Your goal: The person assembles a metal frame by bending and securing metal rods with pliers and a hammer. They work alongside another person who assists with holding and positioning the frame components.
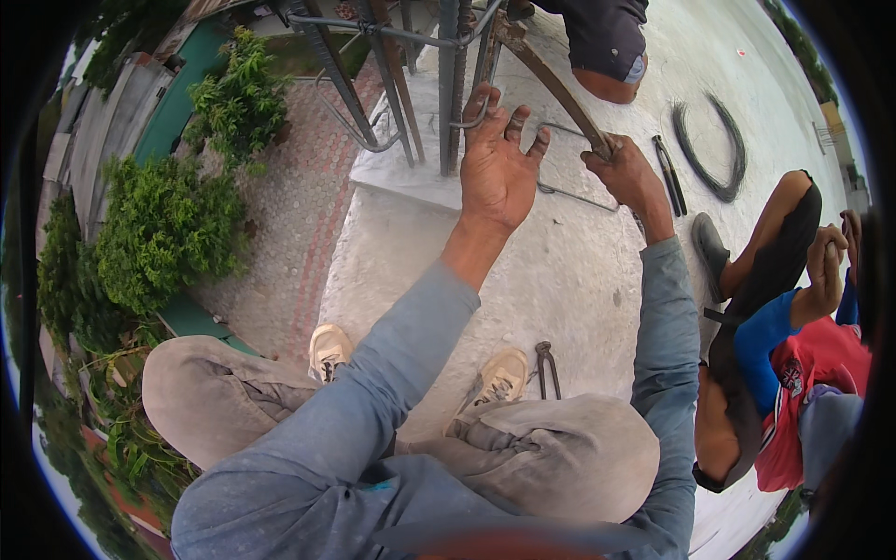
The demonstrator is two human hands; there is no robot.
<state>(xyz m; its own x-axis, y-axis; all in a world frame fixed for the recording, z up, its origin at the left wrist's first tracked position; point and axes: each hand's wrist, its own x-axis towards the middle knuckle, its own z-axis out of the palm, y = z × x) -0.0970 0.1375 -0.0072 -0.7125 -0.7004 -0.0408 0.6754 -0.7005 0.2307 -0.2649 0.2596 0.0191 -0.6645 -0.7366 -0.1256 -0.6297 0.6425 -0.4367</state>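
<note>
A cage of upright steel rebars [449,89] tied with bent stirrups [373,140] rises from a pale concrete block. My left hand [499,177] is raised beside it, palm toward me and fingers spread. Its fingertips are close to a stirrup's end; I cannot tell whether they touch. In my right hand [633,175] is the lower end of a long, flat, rusty metal bar [560,86]. The bar's far end reaches the rebar cage at the top. A loose bent stirrup [579,198] lies on the concrete between my hands.
Dark-handled pliers [669,175] and a coil of tie wire [735,149] lie at the right. More pincers [546,369] rest by my right shoe. One person [793,364] sits at the right, another's knee [607,79] shows above. The slab edge [329,271] drops to paving [280,205] at left.
</note>
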